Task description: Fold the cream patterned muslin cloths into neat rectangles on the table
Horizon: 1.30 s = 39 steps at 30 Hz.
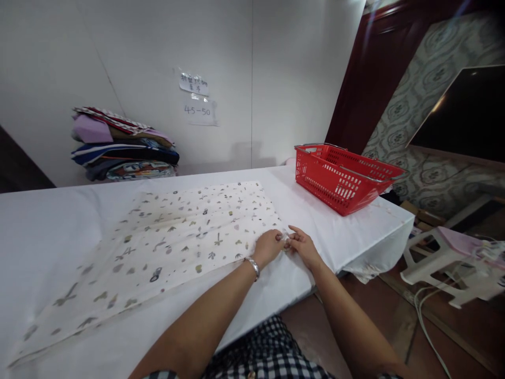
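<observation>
Both hands meet at the near right corner of a printed cloth (177,237) that lies spread flat on a table covered in white (47,231). The left hand (269,246), with a silver bracelet (253,266) at the wrist, rests knuckles up on the cloth's edge, its fingers curled down and closed on the fabric at the corner. The right hand (303,246) sits just beside it, touching it at the fingertips; its thumb and forefinger are pinched together on the same corner, the other fingers loosely bent. The exact fold of fabric between the two hands is too small to make out. From the hands the cloth stretches away to the left and back across the table, pale cream with small scattered leaf and flower shapes in grey, green and ochre; its far left end runs toward the near edge of the table. Beyond the right hand, farther back and to the right, a red plastic basket (343,179) with metal handles stands near the table's right corner, well apart from the cloth. Far beyond the left hand, against the white wall, a pile of folded fabrics (122,147) in mixed colours is stacked, and two paper notes (197,100) are stuck to the wall to the right of it. To the right of the right hand, off the table and lower down, a white plastic stool (442,263) stands on the floor.
</observation>
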Each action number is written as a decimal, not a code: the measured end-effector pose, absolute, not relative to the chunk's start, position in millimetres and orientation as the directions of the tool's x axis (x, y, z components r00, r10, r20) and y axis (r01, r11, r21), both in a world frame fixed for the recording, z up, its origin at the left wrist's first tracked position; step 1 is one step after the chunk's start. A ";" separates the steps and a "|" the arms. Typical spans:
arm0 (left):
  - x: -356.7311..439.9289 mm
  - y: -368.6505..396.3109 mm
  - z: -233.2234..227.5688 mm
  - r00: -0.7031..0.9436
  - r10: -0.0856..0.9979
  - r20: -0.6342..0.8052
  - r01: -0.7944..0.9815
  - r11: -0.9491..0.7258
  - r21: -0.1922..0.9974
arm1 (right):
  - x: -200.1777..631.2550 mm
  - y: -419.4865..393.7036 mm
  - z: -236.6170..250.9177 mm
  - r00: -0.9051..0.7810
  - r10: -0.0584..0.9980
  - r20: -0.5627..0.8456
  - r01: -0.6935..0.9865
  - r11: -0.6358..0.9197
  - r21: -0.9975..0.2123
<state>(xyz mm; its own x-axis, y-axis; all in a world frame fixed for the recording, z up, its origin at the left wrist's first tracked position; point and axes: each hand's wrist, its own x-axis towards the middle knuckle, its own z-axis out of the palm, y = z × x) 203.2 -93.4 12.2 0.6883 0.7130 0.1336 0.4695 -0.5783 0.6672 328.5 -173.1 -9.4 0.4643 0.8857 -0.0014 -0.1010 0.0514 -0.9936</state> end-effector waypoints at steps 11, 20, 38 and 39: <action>197.6 -93.6 13.7 0.705 0.650 0.285 0.411 -0.701 0.583 | 329.0 -175.8 -6.3 0.475 0.880 0.009 -0.138 0.085 -0.987; 195.0 -104.6 9.0 0.811 0.454 0.370 0.391 -0.890 0.235 | 327.2 -175.2 -4.9 0.494 0.870 -0.012 -0.189 0.094 -0.977; 196.2 -106.3 8.8 0.791 0.490 0.366 0.402 -0.867 0.294 | 324.3 -176.6 -9.0 0.473 0.880 0.034 -0.123 0.105 -0.987; 196.3 -106.5 9.1 0.790 0.492 0.365 0.404 -0.867 0.292 | 324.0 -176.9 -9.2 0.470 0.882 0.036 -0.121 0.105 -0.987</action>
